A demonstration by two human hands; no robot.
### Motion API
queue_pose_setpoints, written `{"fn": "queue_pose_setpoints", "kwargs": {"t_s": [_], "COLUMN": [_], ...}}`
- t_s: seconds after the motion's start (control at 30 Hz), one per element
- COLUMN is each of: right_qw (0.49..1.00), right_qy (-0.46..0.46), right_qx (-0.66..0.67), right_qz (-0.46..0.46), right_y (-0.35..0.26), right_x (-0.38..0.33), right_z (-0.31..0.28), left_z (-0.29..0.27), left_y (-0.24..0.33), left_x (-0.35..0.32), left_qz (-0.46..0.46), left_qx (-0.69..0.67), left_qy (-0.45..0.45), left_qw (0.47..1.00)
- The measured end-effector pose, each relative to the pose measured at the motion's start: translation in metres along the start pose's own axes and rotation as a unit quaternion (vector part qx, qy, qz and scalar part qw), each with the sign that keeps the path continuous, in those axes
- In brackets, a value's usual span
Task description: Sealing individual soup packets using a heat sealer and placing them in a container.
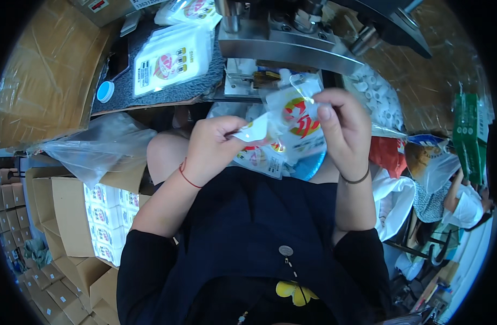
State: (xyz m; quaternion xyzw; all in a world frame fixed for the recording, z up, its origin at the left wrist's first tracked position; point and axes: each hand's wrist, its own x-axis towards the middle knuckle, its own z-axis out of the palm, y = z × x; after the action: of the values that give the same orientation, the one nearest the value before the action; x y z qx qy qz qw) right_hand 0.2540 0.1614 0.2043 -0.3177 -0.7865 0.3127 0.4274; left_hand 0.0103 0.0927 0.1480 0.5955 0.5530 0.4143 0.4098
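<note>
Nearest, at lower left, an open cardboard carton [70,216] holds upright rows of small white packets with red and blue print [105,222]; more closed cartons [53,295] are stacked below it.

Above the lap, both hands hold a white plastic pouch with a red and yellow print [292,122]. The left hand [213,149], with a red cord at the wrist, is pressed together and pinches the pouch's left corner between thumb and fingers. The right hand [343,127], with a dark band at the wrist, pinches the pouch's upper right edge between thumb and forefinger. The pouch's long axis runs from lower left to upper right, its clear top edge pointing far and right. Further pouches of the same kind [259,160] lie just beneath it, over a blue round lid or dish [308,168].

Farther, on the worktop [167,92], a stack of flat white pouches [170,59] rests on a grey mat beside a blue cap [105,91]. To the far right, a heap of small white spout caps [375,97] lies beside a metal machine [292,38].
</note>
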Motion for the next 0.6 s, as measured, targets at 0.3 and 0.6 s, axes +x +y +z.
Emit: {"fn": "queue_pose_setpoints", "kwargs": {"t_s": [0.3, 0.6], "right_qw": [0.977, 0.848], "right_qy": [-0.17, -0.04], "right_qx": [-0.127, -0.5], "right_qz": [-0.016, 0.17], "right_y": [0.005, 0.076], "right_x": [0.006, 0.004], "right_z": [-0.022, -0.084], "left_z": [0.042, 0.037], "left_y": [0.01, -0.012], "left_x": [-0.007, 0.024], "left_qz": [-0.175, -0.225], "left_qx": [-0.321, -0.438], "left_qy": [-0.226, -0.186], "left_qw": [0.903, 0.85]}}
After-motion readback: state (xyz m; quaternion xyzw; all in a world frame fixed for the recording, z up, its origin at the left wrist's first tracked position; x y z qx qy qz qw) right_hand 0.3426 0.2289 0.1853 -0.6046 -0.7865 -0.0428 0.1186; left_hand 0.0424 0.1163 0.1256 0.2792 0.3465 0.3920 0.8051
